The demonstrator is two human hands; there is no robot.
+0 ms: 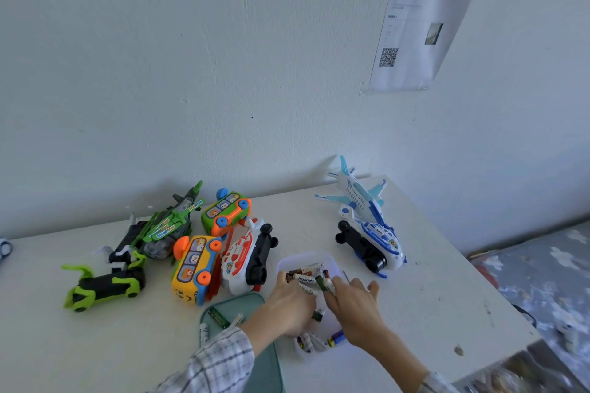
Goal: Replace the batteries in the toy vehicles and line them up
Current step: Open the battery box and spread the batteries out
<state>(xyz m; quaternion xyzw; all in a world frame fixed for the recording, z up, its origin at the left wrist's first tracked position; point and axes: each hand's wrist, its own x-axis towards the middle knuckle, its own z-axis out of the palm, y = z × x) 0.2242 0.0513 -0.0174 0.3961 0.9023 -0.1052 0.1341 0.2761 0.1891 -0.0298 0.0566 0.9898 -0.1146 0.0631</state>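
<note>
Both hands reach into a white tray (330, 262) full of loose batteries (306, 279). My left hand (287, 306) curls over the pile, and a dark green battery (318, 315) pokes out from its fingers. My right hand (356, 306) pinches another green battery (323, 283) at its fingertips. The toys lie on the table behind: a green and black car (105, 289), a green dinosaur plane (166, 226), a green bus (226, 210), a yellow bus (193, 268), a red and white vehicle (245, 255), a blue and white plane (357, 195) and a blue and white vehicle (373, 242) on its side.
A teal tray (252, 300) at the front holds a few batteries (218, 317), partly under my left sleeve. The white table (447, 297) stands against a wall and ends at the right. A printed sheet (418, 19) hangs on the wall.
</note>
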